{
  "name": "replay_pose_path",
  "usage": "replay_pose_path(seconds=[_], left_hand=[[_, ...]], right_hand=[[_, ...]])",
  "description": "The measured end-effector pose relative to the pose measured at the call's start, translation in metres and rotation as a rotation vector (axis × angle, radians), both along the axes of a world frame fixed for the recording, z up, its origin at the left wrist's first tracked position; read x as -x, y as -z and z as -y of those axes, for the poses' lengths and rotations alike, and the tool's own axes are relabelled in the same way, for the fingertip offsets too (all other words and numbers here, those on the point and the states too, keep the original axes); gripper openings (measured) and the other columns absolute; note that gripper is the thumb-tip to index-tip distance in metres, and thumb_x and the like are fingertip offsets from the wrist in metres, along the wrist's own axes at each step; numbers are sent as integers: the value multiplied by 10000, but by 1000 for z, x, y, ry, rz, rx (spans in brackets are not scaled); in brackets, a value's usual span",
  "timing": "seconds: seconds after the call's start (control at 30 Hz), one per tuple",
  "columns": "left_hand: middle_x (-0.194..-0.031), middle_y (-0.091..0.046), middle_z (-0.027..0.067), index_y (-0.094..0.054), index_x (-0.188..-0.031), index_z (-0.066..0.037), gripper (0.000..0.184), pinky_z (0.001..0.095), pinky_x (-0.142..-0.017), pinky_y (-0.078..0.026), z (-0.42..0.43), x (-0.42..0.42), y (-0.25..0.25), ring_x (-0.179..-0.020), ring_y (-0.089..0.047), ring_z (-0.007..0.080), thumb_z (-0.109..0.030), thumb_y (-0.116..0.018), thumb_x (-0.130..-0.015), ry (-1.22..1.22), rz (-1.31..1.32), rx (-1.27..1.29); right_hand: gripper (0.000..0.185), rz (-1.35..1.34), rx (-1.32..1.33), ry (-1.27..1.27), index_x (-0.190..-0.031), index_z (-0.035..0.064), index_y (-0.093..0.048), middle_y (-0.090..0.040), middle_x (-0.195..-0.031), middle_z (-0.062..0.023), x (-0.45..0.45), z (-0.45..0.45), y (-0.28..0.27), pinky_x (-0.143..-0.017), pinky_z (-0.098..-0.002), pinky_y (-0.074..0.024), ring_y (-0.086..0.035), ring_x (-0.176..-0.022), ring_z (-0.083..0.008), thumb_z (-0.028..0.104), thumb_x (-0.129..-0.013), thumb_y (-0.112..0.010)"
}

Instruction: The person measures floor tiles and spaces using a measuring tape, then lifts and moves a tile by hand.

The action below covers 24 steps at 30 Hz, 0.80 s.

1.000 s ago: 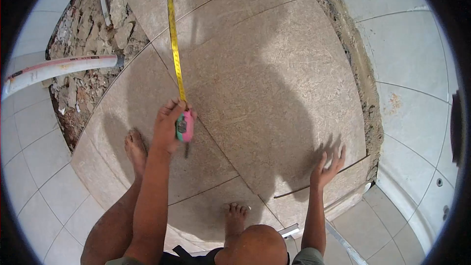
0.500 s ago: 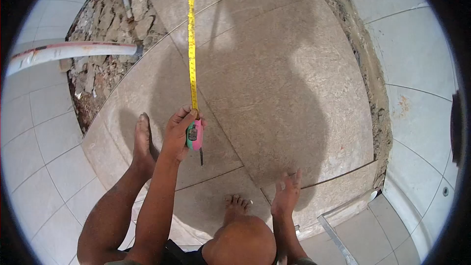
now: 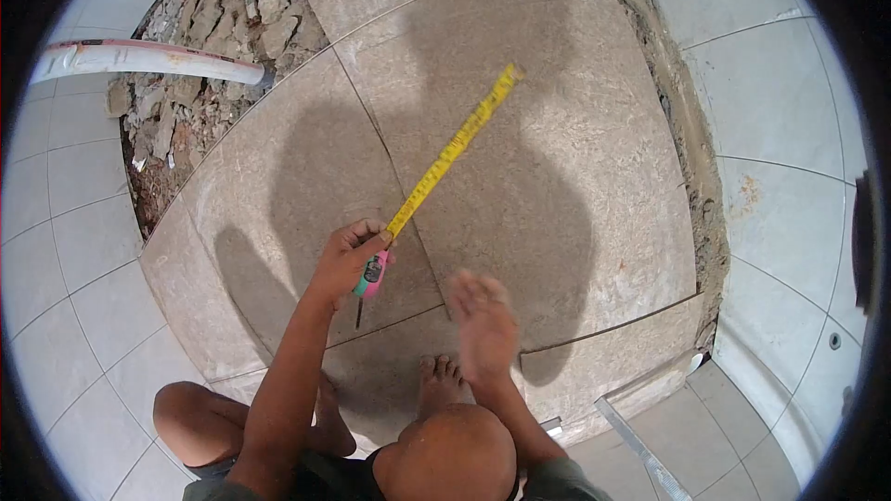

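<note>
At the bottom of the frame, your bent knee (image 3: 459, 455) and bare foot (image 3: 441, 385) are tucked in, probably bringing you close to the floor tiles (image 3: 622, 223). Just beyond, your right hand (image 3: 484, 325) is blurred, its fingers loosely extended with nothing seen in them. Left of centre, your left hand (image 3: 355, 260) has its fingers wrapped around the tape measure (image 3: 373, 273), thumb by the mouth, likely to steady the yellow strip (image 3: 455, 150). That strip slants toward upper centre; I cannot tell whether its end touches the tiles. At upper left, a white pipe (image 3: 176, 60) meets the rubble (image 3: 200, 97), perhaps left uncovered to give it room.
</note>
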<state>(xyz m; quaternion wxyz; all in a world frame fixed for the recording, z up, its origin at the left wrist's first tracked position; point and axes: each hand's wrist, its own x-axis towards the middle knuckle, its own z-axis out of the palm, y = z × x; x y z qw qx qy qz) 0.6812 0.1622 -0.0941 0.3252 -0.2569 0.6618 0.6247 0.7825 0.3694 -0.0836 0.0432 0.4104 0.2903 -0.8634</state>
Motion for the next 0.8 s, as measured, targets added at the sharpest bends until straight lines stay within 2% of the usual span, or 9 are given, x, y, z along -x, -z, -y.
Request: replay_pose_path(seconds=[0.03, 0.13, 0.27, 0.37, 0.43, 0.5, 0.6, 0.63, 0.8], left_hand=[[-858, -687, 21, -686, -1019, -42, 146, 266, -702, -506, 2, -1, -2, -765, -647, 109, -183, -658, -994, 62, -8, 22], [-802, -676, 8, -705, -987, -30, 161, 265, -685, -480, 8, 8, -18, -729, -613, 91, -186, -666, -975, 277, -61, 168], [-754, -662, 4, -717, -983, -18, 176, 266, -670, -461, 10, -8, -2, -693, -579, 82, -187, -675, -953, 353, -55, 172], [-759, -665, 10, -724, -997, -15, 183, 271, -652, -464, -4, -29, 11, -685, -579, 84, -184, -674, -948, 383, -39, 185], [-757, -666, 12, -726, -1003, -11, 186, 276, -637, -466, -19, -51, 21, -680, -581, 84, -180, -673, -945, 408, -22, 174], [-757, -669, 16, -727, -1009, -8, 190, 282, -627, -471, -29, -69, 30, -676, -588, 84, -178, -674, -944, 427, -26, 150], [-758, -676, 22, -728, -1023, -5, 196, 290, -627, -482, -30, -101, 44, -677, -606, 89, -177, -674, -944, 472, -21, 103], [-759, -678, 24, -728, -1030, -5, 199, 292, -632, -487, -30, -110, 50, -680, -612, 91, -175, -673, -944, 486, -18, 99], [-775, -699, 42, -734, -1022, -2, 201, 304, -647, -501, -32, -141, 70, -679, -624, 100, -177, -678, -940, 555, -67, 60]], right_hand=[[296, -154, 48, -67, -1299, 0, -511, -609, -1239, -137, 11, 7, -5, -1110, -399, -436, -618, -1180, -279, 95, -1019, -518], [258, -129, -131, -109, -1264, -8, -520, -659, -1133, -132, 34, 16, -11, -1026, -384, -497, -653, -1095, -263, 34, -1009, -526], [290, -193, -853, -271, -1254, 4, -526, -644, -1168, -124, -4, -24, 52, -911, -356, -535, -652, -1043, -230, 23, -976, -605], [571, -38, -1352, -252, -1430, -1, -416, -548, -1345, -151, -14, -65, 63, -902, -372, -543, -615, -1122, -231, 27, -933, -695], [821, -142, -1557, -239, -1560, 18, -256, -445, -1470, -173, -6, -93, 58, -910, -382, -550, -585, -1197, -259, 21, -898, -741], [726, -170, -1734, -284, -1489, -26, -381, -553, -1362, -194, 2, -110, 55, -905, -370, -541, -635, -1080, -283, 3, -859, -742], [631, -178, -1846, -612, -1430, -10, -493, -599, -1308, -198, -10, -130, 48, -904, -374, -544, -655, -1064, -300, -17, -849, -740], [506, -223, -1871, -655, -1344, 13, -599, -665, -1160, -184, -14, -132, 42, -863, -369, -560, -686, -984, -295, -44, -855, -718], [394, -191, -1941, -724, -1234, 77, -704, -674, -942, -117, -52, -154, 43, -734, -333, -558, -672, -797, -261, -39, -858, -733]])
